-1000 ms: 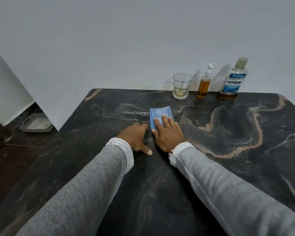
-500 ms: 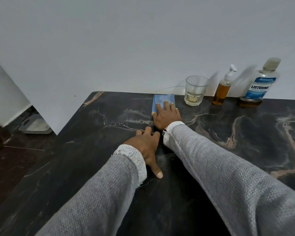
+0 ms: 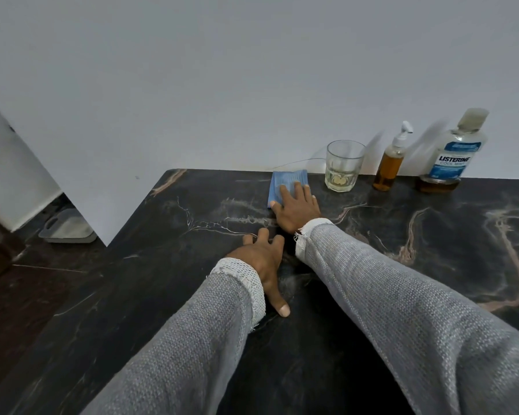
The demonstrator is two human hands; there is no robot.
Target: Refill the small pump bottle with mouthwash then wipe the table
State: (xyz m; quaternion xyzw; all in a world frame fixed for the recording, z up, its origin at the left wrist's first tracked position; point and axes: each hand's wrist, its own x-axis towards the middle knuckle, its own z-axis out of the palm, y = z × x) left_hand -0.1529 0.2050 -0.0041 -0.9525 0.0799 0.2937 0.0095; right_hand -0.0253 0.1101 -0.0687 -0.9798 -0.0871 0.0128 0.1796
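Right hand reaches forward, fingers flat; left hand rests palm-down.

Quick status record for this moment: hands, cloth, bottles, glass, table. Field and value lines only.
right hand: flat on the blue cloth, pressing it to the table near the back edge
left hand: flat on the bare table, nearer the person, no grip on anything
blue cloth: folded, just left of the glass
glass: upright, a little pale liquid inside
pump bottle: upright, pump on, amber liquid
mouthwash bottle: upright, capped, nearly empty
table: dark marble
phase: wiping
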